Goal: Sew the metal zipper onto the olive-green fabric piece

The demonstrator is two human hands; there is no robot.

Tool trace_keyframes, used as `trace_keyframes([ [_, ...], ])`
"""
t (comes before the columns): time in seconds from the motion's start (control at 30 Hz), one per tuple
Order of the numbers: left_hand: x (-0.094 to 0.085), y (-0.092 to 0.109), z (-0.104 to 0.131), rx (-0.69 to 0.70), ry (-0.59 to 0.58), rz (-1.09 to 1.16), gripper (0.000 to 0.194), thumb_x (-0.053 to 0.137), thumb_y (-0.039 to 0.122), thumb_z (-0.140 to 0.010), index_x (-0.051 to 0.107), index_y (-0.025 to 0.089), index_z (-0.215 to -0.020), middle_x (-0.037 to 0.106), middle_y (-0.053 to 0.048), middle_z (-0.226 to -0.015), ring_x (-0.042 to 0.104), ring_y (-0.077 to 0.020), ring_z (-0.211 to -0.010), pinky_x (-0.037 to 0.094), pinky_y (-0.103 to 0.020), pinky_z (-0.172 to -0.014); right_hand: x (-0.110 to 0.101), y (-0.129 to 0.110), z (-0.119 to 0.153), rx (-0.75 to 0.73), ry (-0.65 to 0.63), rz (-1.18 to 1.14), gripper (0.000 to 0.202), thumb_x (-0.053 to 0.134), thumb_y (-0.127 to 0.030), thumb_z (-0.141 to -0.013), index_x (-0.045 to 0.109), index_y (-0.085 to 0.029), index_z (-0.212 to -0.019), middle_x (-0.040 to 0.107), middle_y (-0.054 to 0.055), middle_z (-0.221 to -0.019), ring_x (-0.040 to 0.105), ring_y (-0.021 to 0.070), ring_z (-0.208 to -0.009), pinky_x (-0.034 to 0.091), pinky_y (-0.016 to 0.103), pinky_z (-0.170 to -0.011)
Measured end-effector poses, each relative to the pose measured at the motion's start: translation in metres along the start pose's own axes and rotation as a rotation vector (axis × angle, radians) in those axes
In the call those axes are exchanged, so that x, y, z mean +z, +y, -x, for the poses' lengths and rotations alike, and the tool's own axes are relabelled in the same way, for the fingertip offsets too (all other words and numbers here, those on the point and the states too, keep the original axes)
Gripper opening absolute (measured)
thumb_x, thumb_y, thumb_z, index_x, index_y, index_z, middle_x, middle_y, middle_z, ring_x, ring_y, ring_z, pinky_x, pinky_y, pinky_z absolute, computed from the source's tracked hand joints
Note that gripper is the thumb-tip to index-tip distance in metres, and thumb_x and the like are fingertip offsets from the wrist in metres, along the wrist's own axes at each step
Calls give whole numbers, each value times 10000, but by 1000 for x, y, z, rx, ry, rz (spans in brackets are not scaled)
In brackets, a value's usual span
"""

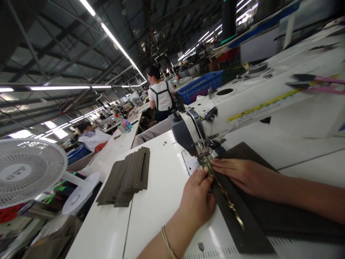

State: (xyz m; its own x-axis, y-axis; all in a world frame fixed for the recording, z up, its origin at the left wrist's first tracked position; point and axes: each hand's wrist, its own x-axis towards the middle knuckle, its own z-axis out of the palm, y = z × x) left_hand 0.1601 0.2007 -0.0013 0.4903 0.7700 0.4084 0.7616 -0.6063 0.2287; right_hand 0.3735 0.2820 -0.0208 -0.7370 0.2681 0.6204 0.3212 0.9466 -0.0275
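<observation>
Under the needle area of a white and grey sewing machine [194, 126] lies a dark olive panel [249, 233] with a gold-toothed zipper [229, 203] along it. My left hand [198, 196] is closed at the panel's left edge, fingers bent and fingertips by the zipper near the presser foot. My right hand [246, 176] lies flat with fingers stretched out on the dark material, right of the zipper. A larger dark piece [291, 219] spreads beneath my right forearm.
A fanned stack of olive slotted pieces [126, 176] lies left on the white table [159, 212]. A white fan [29, 172] stands at far left. Pink-handled snips [312, 82] rest on the machine. Two people sit beyond, near a blue crate [199, 86].
</observation>
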Motion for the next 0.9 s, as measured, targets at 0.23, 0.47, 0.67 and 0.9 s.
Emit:
trace_keyframes([
  [0.23, -6, 0, -7, 56, -43, -43, 483, 539, 82, -693, 632, 68, -1167, 611, -219, -1307, 577, -330, -1237, 426, -511, -1114, -4, 0, -2, 3, -13, -32, 396, 408, -57, -879, 646, -28, -1194, 664, 190, -1225, 641, 228, -1132, 510, 345, -995],
  [0.47, -8, 4, -8, 40, -13, -56, 465, 527, 97, -691, 640, 80, -1143, 631, -210, -1283, 602, -333, -1201, 463, -525, -1076, -4, -1, -3, 32, -31, -33, 412, 409, -54, -875, 641, -63, -1216, 659, 167, -1245, 626, 208, -1157, 498, 339, -1013],
  [0.67, -9, 4, -10, 10, -54, -52, 452, 535, 118, -702, 640, 82, -1140, 623, -201, -1294, 598, -317, -1206, 425, -499, -1114, -1, 5, -1, 13, -40, -52, 406, 413, -63, -878, 641, -61, -1214, 650, 181, -1253, 625, 218, -1157, 497, 357, -1009],
  [0.9, -6, 0, -15, -9, -65, -82, 436, 538, 131, -746, 625, 90, -1171, 621, -199, -1284, 597, -315, -1197, 438, -506, -1098, 2, 13, -6, 61, -31, -125, 424, 433, -71, -879, 637, -127, -1247, 643, 145, -1280, 609, 205, -1180, 495, 364, -1013],
])
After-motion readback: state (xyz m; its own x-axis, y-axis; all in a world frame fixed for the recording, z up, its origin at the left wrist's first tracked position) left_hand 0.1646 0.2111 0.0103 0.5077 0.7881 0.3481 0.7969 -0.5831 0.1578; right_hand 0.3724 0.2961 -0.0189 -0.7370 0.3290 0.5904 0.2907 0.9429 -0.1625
